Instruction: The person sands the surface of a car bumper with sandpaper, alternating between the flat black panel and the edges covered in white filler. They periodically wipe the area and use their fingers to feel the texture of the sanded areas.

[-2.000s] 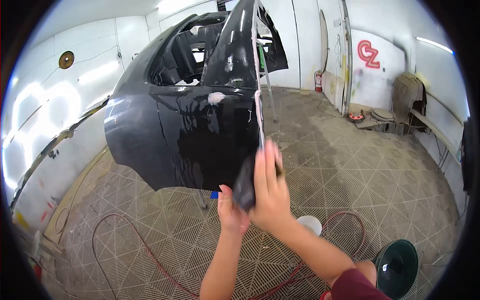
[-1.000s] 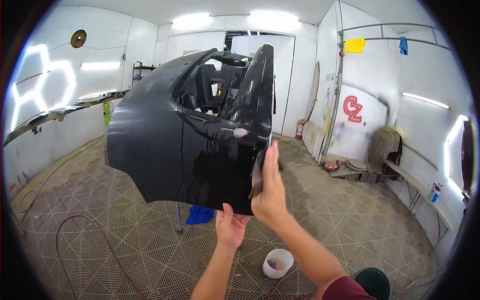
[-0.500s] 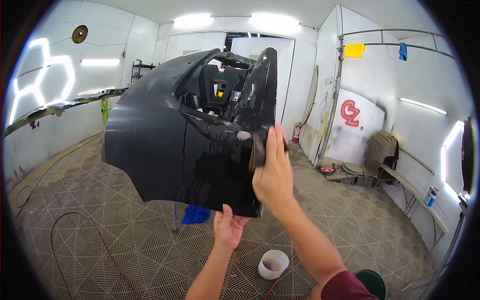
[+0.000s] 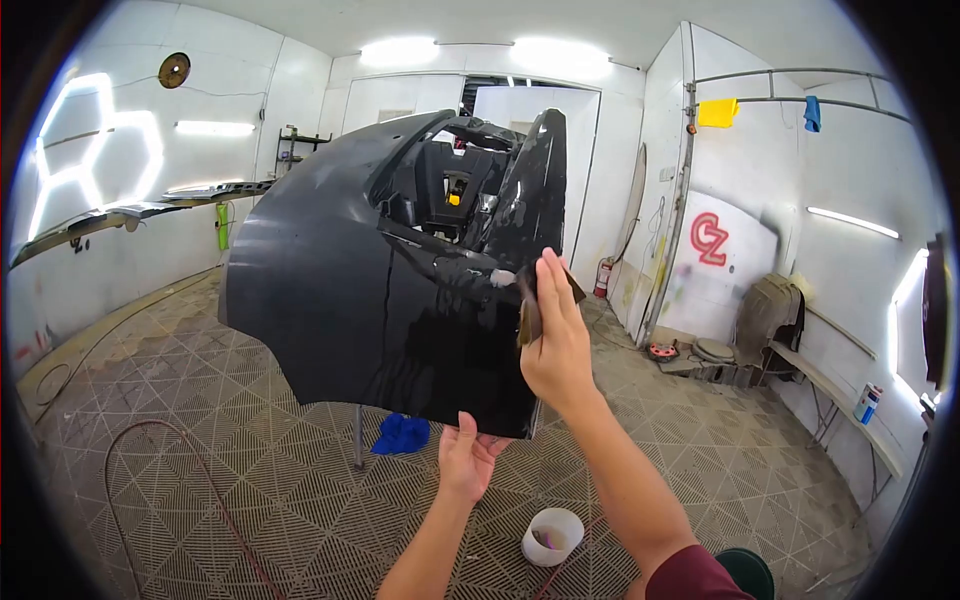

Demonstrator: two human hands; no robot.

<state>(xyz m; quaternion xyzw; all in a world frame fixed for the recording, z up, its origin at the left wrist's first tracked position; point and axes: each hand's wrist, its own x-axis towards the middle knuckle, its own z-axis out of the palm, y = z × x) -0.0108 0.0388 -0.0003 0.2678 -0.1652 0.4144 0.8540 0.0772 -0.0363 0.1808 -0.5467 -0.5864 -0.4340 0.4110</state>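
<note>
Bumper panel (image 4: 350, 300) stands upright on stand, edge facing hands. Left hand (image 4: 468, 458) cups bottom corner from below, steadying it. Right hand (image 4: 556, 345), fingers flat, presses sanding sheet (image 4: 528, 312) against panel's right edge.

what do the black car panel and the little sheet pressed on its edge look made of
Black car panel: likely moulded plastic, glossy wet-looking finish; it mirrors the lights and curves thinly. Sheet under the right hand: thin, flexible, brownish, probably abrasive paper, though too small to be sure.
</note>
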